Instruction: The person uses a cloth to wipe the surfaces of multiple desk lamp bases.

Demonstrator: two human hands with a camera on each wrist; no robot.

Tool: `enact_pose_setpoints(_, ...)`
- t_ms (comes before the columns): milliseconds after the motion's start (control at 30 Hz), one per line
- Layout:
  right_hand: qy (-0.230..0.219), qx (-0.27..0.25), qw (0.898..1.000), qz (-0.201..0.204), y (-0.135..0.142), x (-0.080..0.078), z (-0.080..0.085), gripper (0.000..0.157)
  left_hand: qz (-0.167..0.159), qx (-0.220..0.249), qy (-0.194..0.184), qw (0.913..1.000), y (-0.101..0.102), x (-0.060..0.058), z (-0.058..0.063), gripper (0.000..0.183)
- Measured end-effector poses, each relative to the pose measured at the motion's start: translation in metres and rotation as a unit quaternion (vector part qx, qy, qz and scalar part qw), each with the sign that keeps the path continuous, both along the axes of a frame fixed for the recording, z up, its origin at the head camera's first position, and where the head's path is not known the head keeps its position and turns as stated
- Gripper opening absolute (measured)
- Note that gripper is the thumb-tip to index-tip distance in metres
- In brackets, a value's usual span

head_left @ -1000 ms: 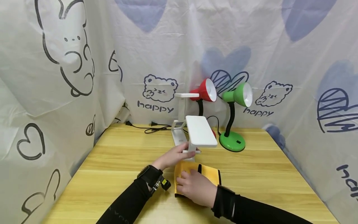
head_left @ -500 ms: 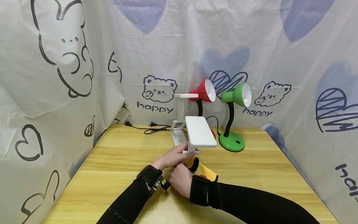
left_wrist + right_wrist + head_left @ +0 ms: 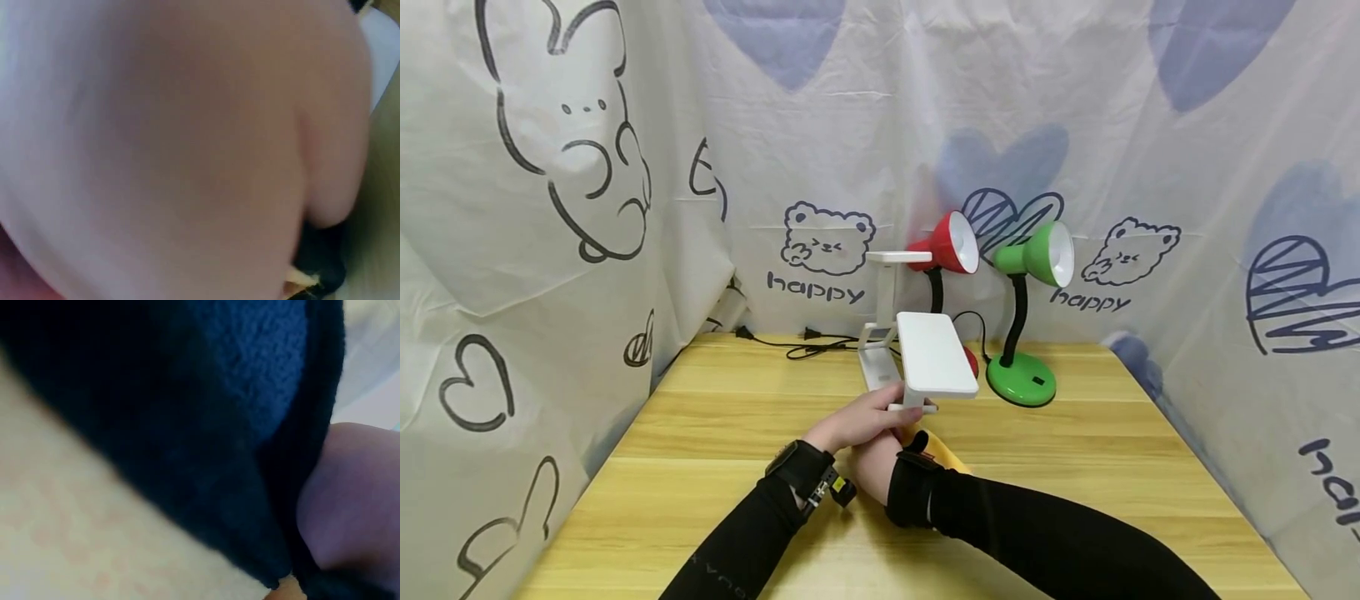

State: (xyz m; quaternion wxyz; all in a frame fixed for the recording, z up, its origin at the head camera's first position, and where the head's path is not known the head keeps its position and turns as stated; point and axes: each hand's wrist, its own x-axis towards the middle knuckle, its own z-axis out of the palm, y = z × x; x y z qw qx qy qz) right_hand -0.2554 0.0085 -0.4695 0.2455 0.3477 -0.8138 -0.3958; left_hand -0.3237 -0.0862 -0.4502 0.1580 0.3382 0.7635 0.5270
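My left hand (image 3: 859,419) grips the stem of a white desk lamp (image 3: 937,354) just under its flat head. Low beneath it, my right hand (image 3: 875,468) holds a yellow cloth (image 3: 947,454) with black edging near the lamp's lower part. The left hand and right sleeve hide most of the cloth and the right fingers. Skin fills most of the left wrist view, where black cloth edging (image 3: 322,262) shows low down. Close up in the right wrist view, the cloth has a blue fuzzy face (image 3: 262,362) inside a dark border.
Behind stand another white lamp (image 3: 880,367), a red lamp (image 3: 951,242) and a green lamp (image 3: 1022,379). Black cords with plugs (image 3: 808,346) lie at the wooden table's (image 3: 737,400) back left. A printed white curtain (image 3: 820,125) surrounds the table.
My right hand has moved left and under the left hand, drawing the cloth up and bunching it from its flatter spread. The left hand keeps its grip on the lamp.
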Motion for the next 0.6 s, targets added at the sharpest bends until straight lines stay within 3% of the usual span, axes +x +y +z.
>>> enact_pose_setpoints(200, 0.016, -0.084, 0.994, 0.066, 0.007, 0.002, 0.0, 0.02, 0.002, -0.015, 0.019, 0.9997, 0.0, 0.002, 0.003, 0.042)
enact_pose_setpoints(300, 0.011, -0.085, 0.99, 0.113, 0.013, 0.01, 0.008, 0.025, 0.002, -0.021, 0.021, 0.9996, 0.0, 0.003, 0.003, 0.041)
enact_pose_setpoints(467, -0.064, -0.058, 0.985, 0.15, 0.03, 0.024, 0.026, 0.042, -0.005, -0.021, 0.014, 0.9997, -0.001, 0.003, 0.002, 0.042)
enact_pose_setpoints(600, -0.116, -0.063, 0.972, 0.193, 0.044, 0.03, 0.036, 0.04, -0.002, -0.025, 0.01, 0.9996, -0.001, 0.004, 0.002, 0.042)
